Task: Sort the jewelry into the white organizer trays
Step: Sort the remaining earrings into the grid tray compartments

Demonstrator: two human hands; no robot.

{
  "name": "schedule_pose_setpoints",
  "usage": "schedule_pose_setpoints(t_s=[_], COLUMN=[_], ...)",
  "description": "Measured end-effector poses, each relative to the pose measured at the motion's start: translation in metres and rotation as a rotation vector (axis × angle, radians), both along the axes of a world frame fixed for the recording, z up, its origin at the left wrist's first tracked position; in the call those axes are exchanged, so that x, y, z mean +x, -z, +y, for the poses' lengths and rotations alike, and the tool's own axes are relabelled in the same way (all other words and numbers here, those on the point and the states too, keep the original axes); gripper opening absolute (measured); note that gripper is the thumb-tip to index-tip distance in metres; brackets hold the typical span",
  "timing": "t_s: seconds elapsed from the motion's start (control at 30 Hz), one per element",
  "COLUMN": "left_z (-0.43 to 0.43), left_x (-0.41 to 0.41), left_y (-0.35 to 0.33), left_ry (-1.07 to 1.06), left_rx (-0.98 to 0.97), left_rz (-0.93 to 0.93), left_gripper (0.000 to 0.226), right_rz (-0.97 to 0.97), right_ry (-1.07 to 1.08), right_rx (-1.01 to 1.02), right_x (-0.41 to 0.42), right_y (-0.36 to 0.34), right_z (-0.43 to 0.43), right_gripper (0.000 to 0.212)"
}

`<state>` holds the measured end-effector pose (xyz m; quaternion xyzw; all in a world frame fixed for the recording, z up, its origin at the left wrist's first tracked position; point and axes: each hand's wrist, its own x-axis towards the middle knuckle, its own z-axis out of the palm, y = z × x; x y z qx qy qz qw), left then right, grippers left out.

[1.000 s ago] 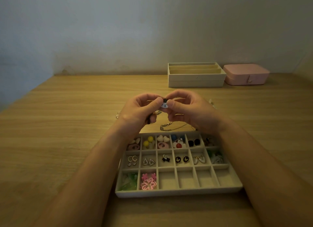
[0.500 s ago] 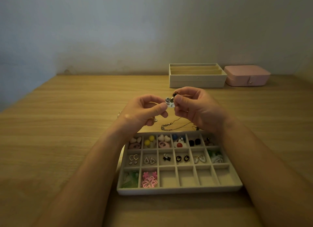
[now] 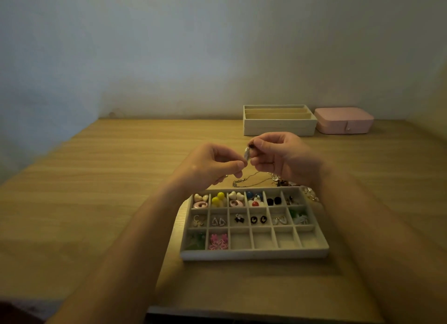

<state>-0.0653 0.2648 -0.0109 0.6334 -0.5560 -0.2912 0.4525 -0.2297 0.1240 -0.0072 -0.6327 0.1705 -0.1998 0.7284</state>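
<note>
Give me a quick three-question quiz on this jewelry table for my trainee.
1. True or false: the pink box is open.
2. In the tray, how many compartments of the nearest row are empty?
3. The left hand and right hand together pinch: A an earring, B a chain, C nothing.
Key: 1 false; 2 four; 3 A.
</note>
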Motion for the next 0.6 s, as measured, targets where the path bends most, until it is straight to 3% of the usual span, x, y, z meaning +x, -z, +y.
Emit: schedule_pose_setpoints(t_s=[0.23, 0.47, 0.6], left_z=[0.027, 0.050, 0.059], left_x=[-0.014, -0.026, -0.034], left_y=[0.000, 0.006, 0.008], left_ry=[-0.071, -0.105, -0.108], left_rx=[0.078, 0.101, 0.094], left_rz=[-0.125, -0.124, -0.129], left_gripper=[0.012, 0.020, 0.018], right_rz=[0.161, 0.213, 0.233], right_ry=[0.112, 0.205, 0.238], right_rx=[-0.173, -0.056, -0.137], right_x=[-0.013, -0.016, -0.017], right_y=[-0.011, -0.013, -0.008], right_z=[0.022, 0.054, 0.065], right_gripper=[0.020, 0.026, 0.031])
